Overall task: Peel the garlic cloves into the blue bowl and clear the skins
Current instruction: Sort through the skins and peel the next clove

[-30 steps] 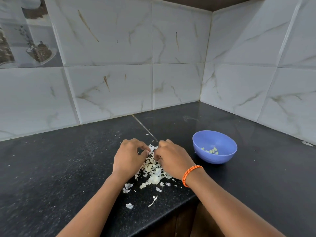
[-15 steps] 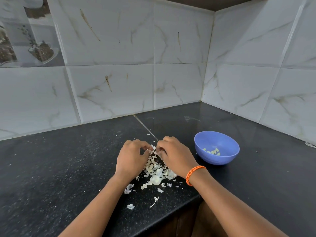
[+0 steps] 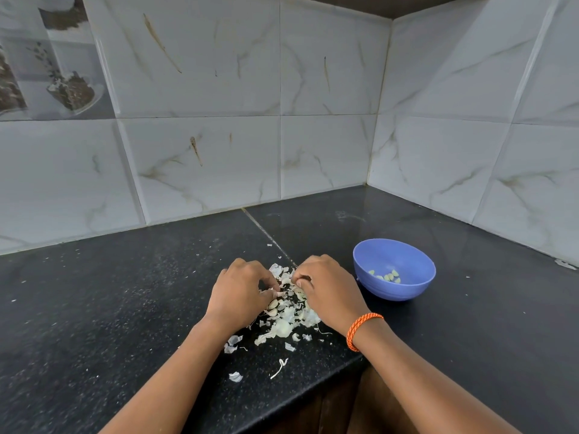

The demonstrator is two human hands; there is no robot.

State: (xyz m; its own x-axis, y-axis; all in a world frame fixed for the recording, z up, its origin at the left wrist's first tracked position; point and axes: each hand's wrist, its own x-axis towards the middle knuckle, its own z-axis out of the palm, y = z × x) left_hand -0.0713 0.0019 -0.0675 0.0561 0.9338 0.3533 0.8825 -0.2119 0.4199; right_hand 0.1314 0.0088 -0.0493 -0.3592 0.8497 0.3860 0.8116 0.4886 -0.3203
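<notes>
- Bowl [image 3: 394, 288]: a blue bowl sits on the black desk [image 3: 94, 308], to the right of the hands. It stands upright and is just beside the right hand, not touching it.
- Cloves [image 3: 388, 276]: a few small peeled garlic cloves lie at the bottom of the bowl, pale yellow-green. Most of the bowl's inside is bare blue.
- Skins [image 3: 286, 321]: a pile of thin white garlic skins lies on the desk between the two hands and a bit nearer the person. Some bigger pale bits in the pile may be garlic not yet peeled, but I cannot tell.
- Loose bits: more skin flakes lie apart from the pile near the front edge of the desk, one flake [image 3: 235, 377] and one thin curly strip [image 3: 279, 368].
- Left hand [image 3: 239, 294]: its fingers are curled down at the top of the pile. The fingertips pinch something small and pale, too small to tell if it is a clove or a skin.
- Right hand [image 3: 329, 288]: its fingers are curled too, tips at the pile close to the left hand's tips. If they hold anything, I cannot tell.
- Band [image 3: 360, 330]: an orange band goes round the right wrist.
- Wall [image 3: 200, 158]: white tiles with thin brown lines stand behind the desk and meet in a corner.
</notes>
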